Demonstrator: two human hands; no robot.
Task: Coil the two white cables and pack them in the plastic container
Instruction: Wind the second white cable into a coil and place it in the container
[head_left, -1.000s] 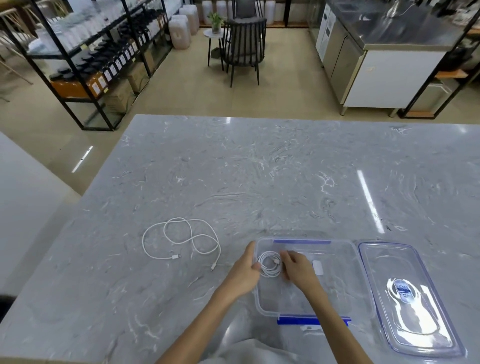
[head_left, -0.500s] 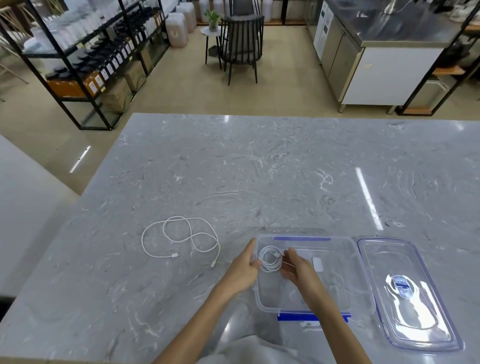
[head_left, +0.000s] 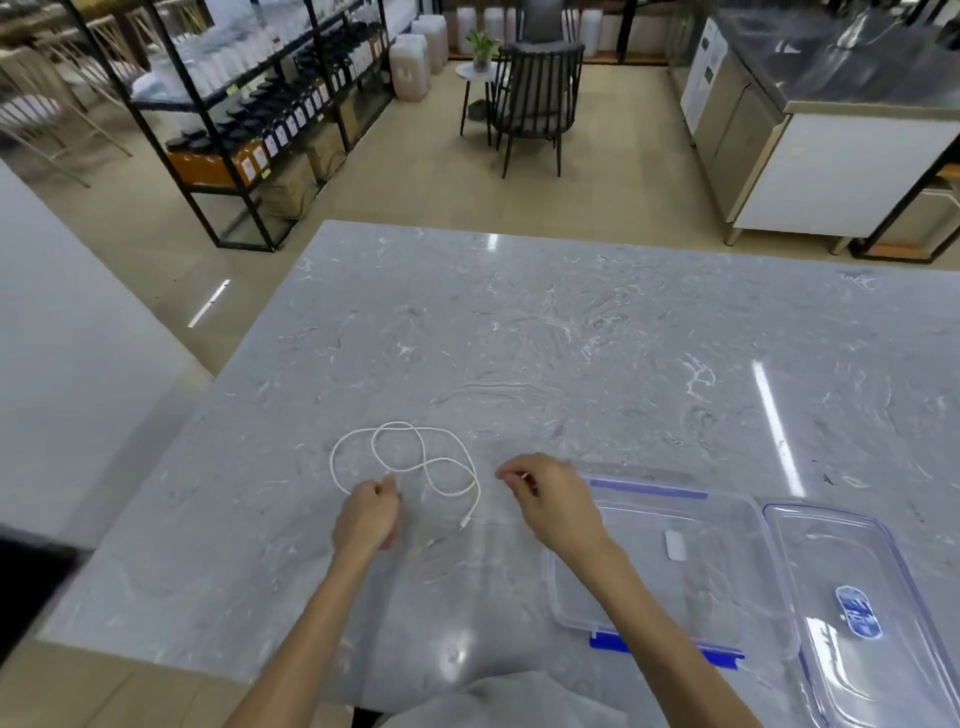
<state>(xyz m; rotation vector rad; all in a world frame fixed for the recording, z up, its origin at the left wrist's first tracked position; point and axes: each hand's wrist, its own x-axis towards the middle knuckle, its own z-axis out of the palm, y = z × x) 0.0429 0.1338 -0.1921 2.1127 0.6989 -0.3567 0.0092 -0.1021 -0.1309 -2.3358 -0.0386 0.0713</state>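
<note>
1. My left hand (head_left: 366, 514) is pinched on one end of the loose cable (head_left: 410, 457) on the table (head_left: 571, 338). My right hand (head_left: 553, 496) hangs just right of the cable with thumb and forefinger drawn together; whether it grips anything, I cannot tell.
2. The cable lies just beyond and between my hands, in two overlapping loops. Its long axis runs left to right. The free plug (head_left: 466, 519) trails toward me, between the hands.
3. The container (head_left: 649, 488) sits right of my right hand, part hidden by that arm. I see no coil inside from here. The lid (head_left: 810, 525) lies further right.
4. This step, I judge, is coiling this cable. I would anchor the held end, let the right hand feed even turns round the left fingers, and keep the plug from whipping.
</note>
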